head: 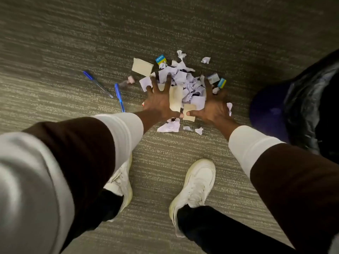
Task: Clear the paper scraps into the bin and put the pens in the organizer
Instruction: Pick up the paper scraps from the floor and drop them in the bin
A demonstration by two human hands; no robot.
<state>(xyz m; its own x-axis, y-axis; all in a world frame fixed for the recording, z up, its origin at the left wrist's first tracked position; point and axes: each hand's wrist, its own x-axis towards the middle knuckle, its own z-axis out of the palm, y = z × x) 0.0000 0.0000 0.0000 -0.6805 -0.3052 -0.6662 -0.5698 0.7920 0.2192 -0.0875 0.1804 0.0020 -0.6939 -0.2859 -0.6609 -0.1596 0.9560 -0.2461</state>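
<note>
A heap of white and cream paper scraps [183,79] lies on the grey carpet in front of me. My left hand [158,100] rests on the heap's left side with fingers spread. Across from it, my right hand [213,104] presses on the right side, fingers spread too; the two thumbs nearly meet over a cream scrap [189,112]. Left of the heap lie two blue pens [98,84] [119,97]. A blue bin [269,110] lined with a black bag [308,107] stands at the right. No organizer is in view.
Small blue and yellow boxes [161,59] [221,83] and a pinkish small object [128,81] lie among the scraps. More scraps [169,126] lie nearer to me. My white shoes [196,182] [122,182] stand on the carpet below the hands.
</note>
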